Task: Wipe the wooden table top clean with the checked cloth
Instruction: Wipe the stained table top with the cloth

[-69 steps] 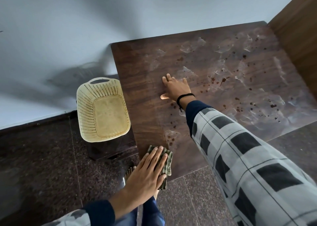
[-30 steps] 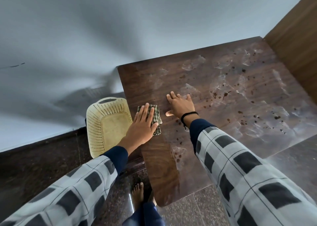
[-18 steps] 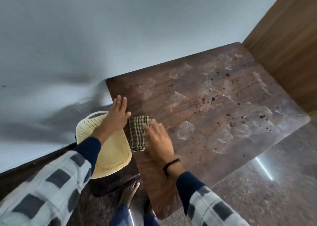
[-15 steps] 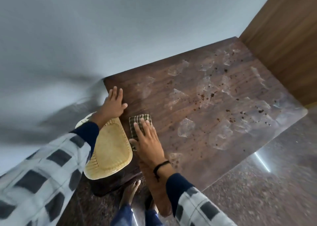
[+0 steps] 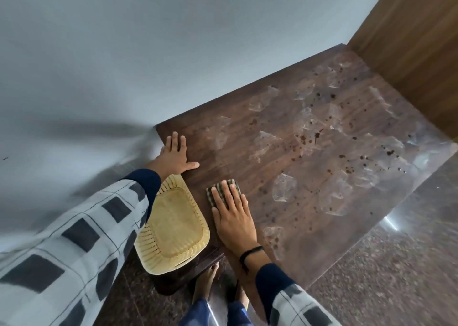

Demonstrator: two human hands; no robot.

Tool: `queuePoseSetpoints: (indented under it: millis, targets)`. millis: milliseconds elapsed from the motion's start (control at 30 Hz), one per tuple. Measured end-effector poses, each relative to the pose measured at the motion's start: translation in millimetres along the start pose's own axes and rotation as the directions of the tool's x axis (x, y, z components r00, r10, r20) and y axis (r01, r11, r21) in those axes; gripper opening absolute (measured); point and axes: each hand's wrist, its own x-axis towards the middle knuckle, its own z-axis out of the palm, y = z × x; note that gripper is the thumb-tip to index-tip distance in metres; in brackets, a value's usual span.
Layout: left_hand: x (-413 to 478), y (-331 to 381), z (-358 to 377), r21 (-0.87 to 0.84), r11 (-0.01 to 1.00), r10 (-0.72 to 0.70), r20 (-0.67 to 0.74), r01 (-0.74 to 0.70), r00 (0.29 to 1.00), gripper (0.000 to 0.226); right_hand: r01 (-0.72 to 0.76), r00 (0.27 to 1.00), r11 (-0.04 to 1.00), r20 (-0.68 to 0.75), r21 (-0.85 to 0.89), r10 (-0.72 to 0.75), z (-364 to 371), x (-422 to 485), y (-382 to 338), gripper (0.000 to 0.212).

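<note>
Cloth (image 5: pixel 219 186) under right hand (image 5: pixel 233 218), seemingly pressed flat

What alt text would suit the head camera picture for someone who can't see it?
A person's right hand presses a checked cloth flat on a wooden table top, while the left hand rests flat near its far corner. Dark spots and pale smears mark the wood to the right; a yellow basket stands beside the table.
</note>
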Motion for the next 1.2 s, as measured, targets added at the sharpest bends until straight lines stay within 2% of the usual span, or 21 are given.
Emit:
queuePoseSetpoints:
  millis: [67, 167, 200, 233, 333, 467, 500, 533, 600, 667, 700, 733, 833, 900, 933, 967, 1033, 1067, 1100, 1133, 1200]
  targets:
    - [0, 2, -2, -0.005, 1.0, -0.008, 0.01, 0.008, 1.0, 0.107, -0.068, 0.997, 0.998, -0.037, 0.003, 0.068, -3, 31, 3, 0.055]
    - [-1, 7, -4, 0.01, 1.0, -0.029, 0.021, 0.029, 0.999, 0.106, -0.283, 0.957, 0.957, -0.052, 0.065, 0.287, -4, 70, -5, 0.055]
    - [-3, 8, -6, 0.01, 0.999, -0.034, 0.032, 0.034, 0.999, 0.105, -0.291, 0.954, 0.954, -0.055, 0.074, 0.295, -3, 70, -9, 0.055]
    - [-5, 8, -7, 0.012, 0.999, -0.037, 0.044, 0.037, 0.998, 0.105, -0.253, 0.964, 0.965, -0.06, 0.066, 0.257, -1, 62, -11, 0.055]
    - [-6, 8, -7, 0.031, 0.999, -0.029, 0.072, 0.027, 0.997, 0.104, -0.009, 0.999, 1.0, -0.031, -0.016, 0.009, 0, 15, -2, 0.055]
    - [-3, 8, -8, 0.056, 0.998, -0.039, 0.073, 0.035, 0.997, 0.104, 0.293, 0.956, 0.953, 0.04, -0.076, -0.291, -14, 10, 41, 0.053]
    - [-3, 7, -8, 0.054, 0.998, -0.039, 0.064, 0.036, 0.997, 0.104, 0.31, 0.951, 0.946, 0.045, -0.096, -0.307, -16, 19, 48, 0.053]
    - [-4, 8, -7, 0.052, 0.998, -0.039, 0.059, 0.036, 0.997, 0.104, 0.248, 0.969, 0.965, 0.015, -0.087, -0.248, -17, 29, 50, 0.053]
    - [-6, 10, -7, 0.059, 0.997, -0.046, 0.055, 0.043, 0.997, 0.104, -0.087, 0.991, 0.996, -0.105, -0.004, 0.086, -16, 37, 38, 0.053]
    - [-7, 12, -7, 0.082, 0.995, -0.065, 0.065, 0.06, 0.996, 0.104, -0.39, 0.899, 0.917, -0.183, 0.082, 0.399, -4, 26, 10, 0.055]
    - [-6, 12, -7, 0.093, 0.993, -0.075, 0.07, 0.068, 0.995, 0.104, -0.414, 0.886, 0.906, -0.19, 0.084, 0.423, 4, 16, -4, 0.056]
    - [-6, 13, -9, 0.103, 0.992, -0.081, 0.073, 0.073, 0.994, 0.104, -0.359, 0.912, 0.931, -0.186, 0.071, 0.366, 9, 4, -16, 0.056]
    - [-7, 14, -11, 0.111, 0.991, -0.089, 0.081, 0.08, 0.993, 0.104, 0.001, 0.991, 1.0, -0.137, -0.002, -0.001, 8, -1, -3, 0.054]
    - [-7, 15, -13, 0.117, 0.99, -0.083, 0.08, 0.073, 0.993, 0.103, 0.102, 0.99, 0.993, -0.094, -0.059, -0.107, -4, 17, 22, 0.053]
    - [-7, 15, -13, 0.117, 0.991, -0.08, 0.076, 0.071, 0.994, 0.104, 0.035, 0.995, 0.999, -0.096, -0.041, -0.039, -9, 27, 31, 0.053]
    - [-7, 15, -12, 0.115, 0.991, -0.079, 0.07, 0.071, 0.994, 0.104, -0.108, 0.987, 0.994, -0.122, 0.01, 0.109, -11, 33, 36, 0.053]
    - [-7, 15, -11, 0.114, 0.991, -0.078, 0.069, 0.069, 0.995, 0.104, -0.428, 0.88, 0.893, -0.161, 0.138, 0.446, -11, 26, 26, 0.055]
    - [-7, 15, -10, 0.115, 0.991, -0.078, 0.07, 0.069, 0.994, 0.105, -0.5, 0.835, 0.851, -0.173, 0.157, 0.523, -5, 16, 15, 0.056]
    - [-5, 15, -9, 0.119, 0.99, -0.079, 0.072, 0.07, 0.994, 0.105, -0.492, 0.839, 0.859, -0.186, 0.141, 0.511, 1, 3, 3, 0.057]
    - [-5, 16, -10, 0.123, 0.99, -0.082, 0.075, 0.073, 0.994, 0.105, -0.424, 0.879, 0.899, -0.188, 0.111, 0.438, 5, -9, -6, 0.056]
    - [-4, 15, -12, 0.119, 0.989, -0.093, 0.081, 0.083, 0.992, 0.105, -0.189, 0.967, 0.981, -0.164, 0.055, 0.195, 7, -17, -3, 0.055]
